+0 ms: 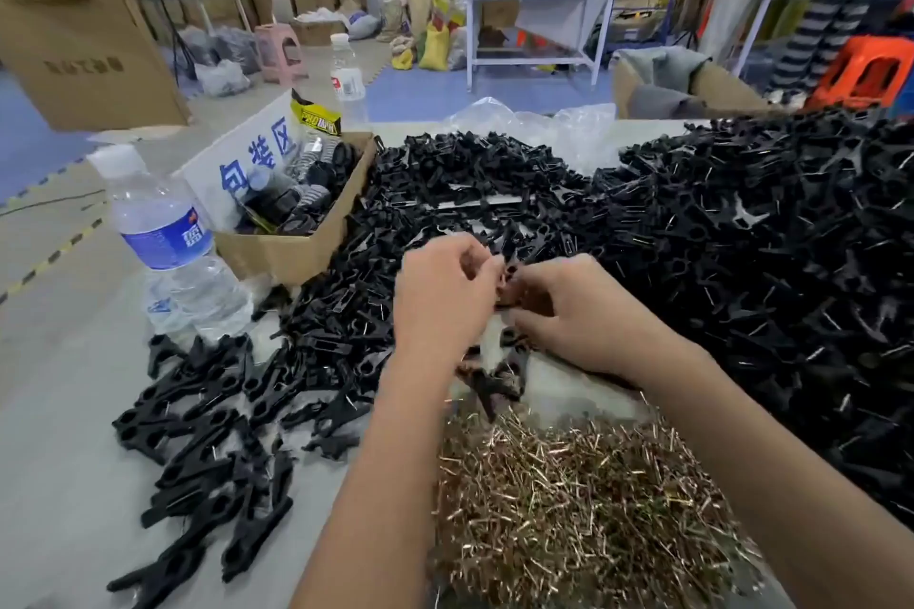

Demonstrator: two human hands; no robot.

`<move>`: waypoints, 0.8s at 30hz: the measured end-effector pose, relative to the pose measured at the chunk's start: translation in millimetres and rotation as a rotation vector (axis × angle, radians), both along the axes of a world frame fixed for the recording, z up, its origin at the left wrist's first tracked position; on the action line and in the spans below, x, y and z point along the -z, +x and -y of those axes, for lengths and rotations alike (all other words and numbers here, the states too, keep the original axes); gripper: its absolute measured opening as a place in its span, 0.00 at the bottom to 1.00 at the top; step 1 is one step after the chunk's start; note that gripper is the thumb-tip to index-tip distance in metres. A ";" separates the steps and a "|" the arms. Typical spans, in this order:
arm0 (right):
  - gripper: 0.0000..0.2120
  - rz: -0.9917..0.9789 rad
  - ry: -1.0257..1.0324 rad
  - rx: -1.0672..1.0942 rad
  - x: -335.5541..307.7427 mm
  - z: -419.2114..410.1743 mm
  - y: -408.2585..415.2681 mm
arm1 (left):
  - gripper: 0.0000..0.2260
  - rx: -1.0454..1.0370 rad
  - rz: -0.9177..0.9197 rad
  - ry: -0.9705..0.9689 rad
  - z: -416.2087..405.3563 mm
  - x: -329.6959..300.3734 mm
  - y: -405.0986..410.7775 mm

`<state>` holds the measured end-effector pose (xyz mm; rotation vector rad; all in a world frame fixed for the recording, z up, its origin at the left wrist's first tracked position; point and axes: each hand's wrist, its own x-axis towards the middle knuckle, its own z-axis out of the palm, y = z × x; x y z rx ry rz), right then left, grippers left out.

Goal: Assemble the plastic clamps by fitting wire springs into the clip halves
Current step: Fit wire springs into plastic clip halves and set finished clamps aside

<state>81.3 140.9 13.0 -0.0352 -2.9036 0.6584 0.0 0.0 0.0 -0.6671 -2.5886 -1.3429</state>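
Clamp [507,279] — pinched between both hands

On the counter [59,460], springs [583,509] lie nearest me. Clamps [207,450] lie to my left, clip halves [766,262] ahead and right. A box [292,252] sits behind a bottle [168,257], far left.

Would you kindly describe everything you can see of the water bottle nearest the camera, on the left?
The water bottle is clear, thin crinkled plastic with a white cap and a blue label bearing white print. It stands on the grey table, leaning in this wide view, capped and mostly full. A cardboard box sits just to its right, and black clips lie at its base.
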 end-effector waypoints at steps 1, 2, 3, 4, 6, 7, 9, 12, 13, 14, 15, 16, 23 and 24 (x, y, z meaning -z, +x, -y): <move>0.06 0.013 0.016 0.004 5.8 -2.8 -15.9 | 0.07 -0.035 -0.031 -0.074 3.1 0.5 -17.8; 0.07 0.014 0.039 0.014 7.8 -3.0 -27.6 | 0.05 -0.099 -0.062 -0.129 7.1 0.6 -32.0; 0.06 0.013 0.060 -0.006 14.1 -4.4 -44.0 | 0.03 -0.153 -0.084 -0.171 13.7 4.4 -51.4; 0.05 0.025 0.089 -0.010 19.0 -2.8 -60.0 | 0.03 -0.212 -0.073 -0.244 22.1 6.7 -67.1; 0.06 0.015 0.110 -0.021 25.5 0.7 -90.8 | 0.09 -0.293 -0.058 -0.434 32.7 15.8 -89.3; 0.08 0.000 0.111 -0.015 28.2 1.0 -104.8 | 0.13 -0.327 -0.018 -0.483 36.4 20.8 -94.4; 0.12 -0.027 0.143 0.026 33.1 1.4 -130.8 | 0.19 -0.361 0.079 -0.483 36.5 28.2 -99.2; 0.17 -0.055 0.183 0.082 39.6 2.1 -154.8 | 0.23 -0.324 0.130 -0.503 31.1 36.4 -99.5; 0.18 -0.074 0.171 0.088 41.3 2.4 -159.4 | 0.22 -0.309 0.126 -0.510 29.0 38.9 -99.6; 0.19 -0.092 0.146 0.075 41.7 3.7 -161.9 | 0.21 -0.298 0.122 -0.512 27.8 40.9 -99.8; 0.18 -0.102 0.117 0.037 42.5 5.6 -164.9 | 0.19 -0.285 0.105 -0.512 28.5 43.1 -101.9; 0.16 -0.074 0.103 -0.011 43.1 8.1 -167.3 | 0.19 -0.263 0.088 -0.529 29.9 43.8 -104.3; 0.23 0.213 0.154 -0.151 46.4 9.8 -157.4 | 0.16 -0.121 0.066 -0.323 34.5 46.5 -109.4; 0.19 0.167 0.156 -0.120 46.8 6.8 -152.9 | 0.15 -0.099 0.094 -0.277 31.2 48.3 -107.1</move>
